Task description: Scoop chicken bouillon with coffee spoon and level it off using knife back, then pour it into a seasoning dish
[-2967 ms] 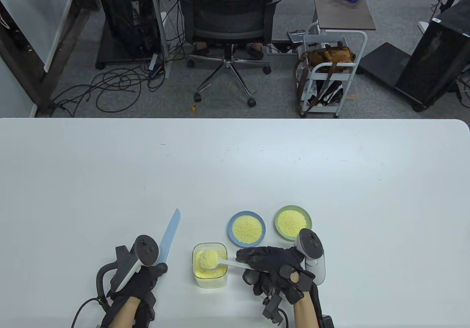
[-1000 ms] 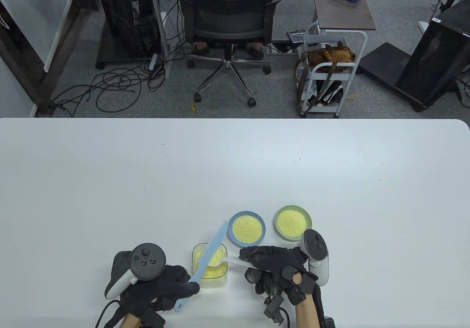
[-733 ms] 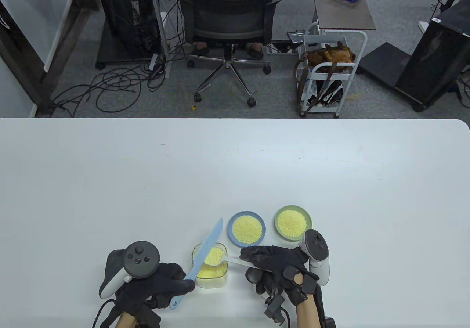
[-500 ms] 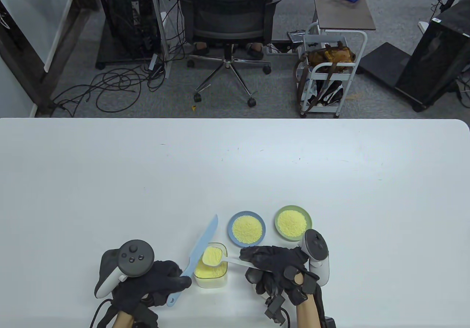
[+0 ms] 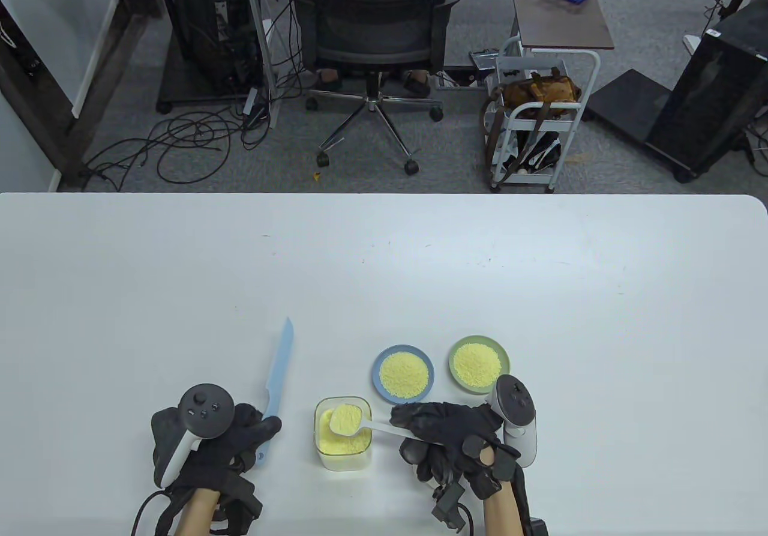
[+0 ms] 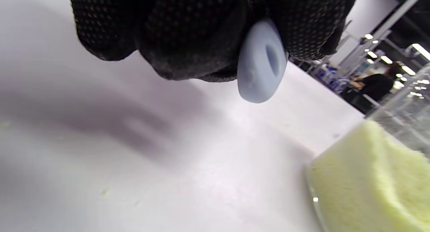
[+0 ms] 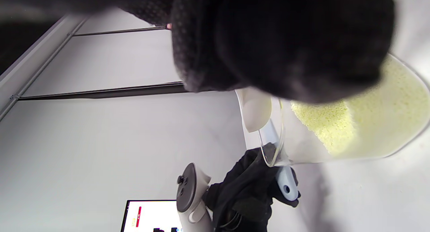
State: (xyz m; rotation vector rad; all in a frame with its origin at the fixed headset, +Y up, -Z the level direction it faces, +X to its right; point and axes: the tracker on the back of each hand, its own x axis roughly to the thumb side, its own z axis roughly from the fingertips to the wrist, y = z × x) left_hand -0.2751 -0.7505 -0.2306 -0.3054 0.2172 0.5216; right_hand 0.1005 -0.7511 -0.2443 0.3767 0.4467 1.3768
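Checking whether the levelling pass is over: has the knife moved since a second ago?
Yes. The knife, gripped by the left hand, has swung left, off the clear container, now beside it.

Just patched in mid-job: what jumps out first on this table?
The yellow bouillon draws the eye: a filled white spoon, held by the right hand, hangs over the clear container near the table's front edge. Just beyond sit a blue dish and a green dish, both holding yellow granules. To the left, the left hand grips a pale blue knife, blade pointing away from the person, clear of the spoon.
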